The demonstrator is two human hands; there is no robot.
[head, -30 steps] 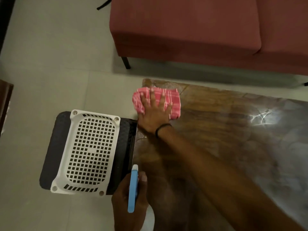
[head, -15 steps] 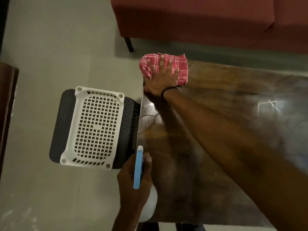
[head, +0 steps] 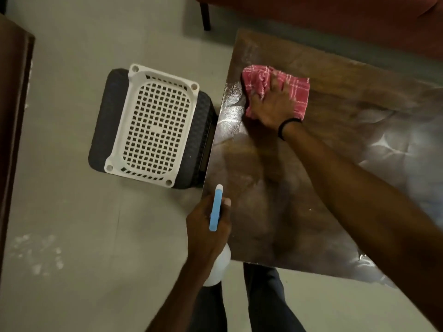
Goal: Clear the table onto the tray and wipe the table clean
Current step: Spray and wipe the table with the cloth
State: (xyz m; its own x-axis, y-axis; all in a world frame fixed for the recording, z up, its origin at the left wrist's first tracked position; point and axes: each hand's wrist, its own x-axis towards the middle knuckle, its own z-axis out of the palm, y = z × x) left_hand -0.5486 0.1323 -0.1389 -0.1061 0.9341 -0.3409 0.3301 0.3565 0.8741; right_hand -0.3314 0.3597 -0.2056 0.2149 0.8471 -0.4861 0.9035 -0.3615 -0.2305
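The pink checked cloth (head: 299, 92) lies bunched on the worktop (head: 335, 164) towards its far left corner, a little in from both edges. The right hand (head: 271, 109) bears down on it, fingers bent and dug into the folds so that they grip the fabric. A wet sheen shows on the worktop's left margin, just beside the cloth.

At the worktop's near left edge the left hand (head: 206, 233) is wrapped round a spray bottle (head: 215, 207), blue head pointing along that edge and the white body hanging below the fist.

Off the worktop's left side, just beside it, a white perforated tray (head: 119, 130) sits on a dark stool (head: 103, 121); nothing shows on it. A red sofa (head: 335, 20) stands beyond the worktop's far edge.

The step in hand looks to be the wiping, at the far left corner. The next move probably calls for firm, flat strokes over the damp margin and then across to the right half. The left hand may need to spray fresh patches first.
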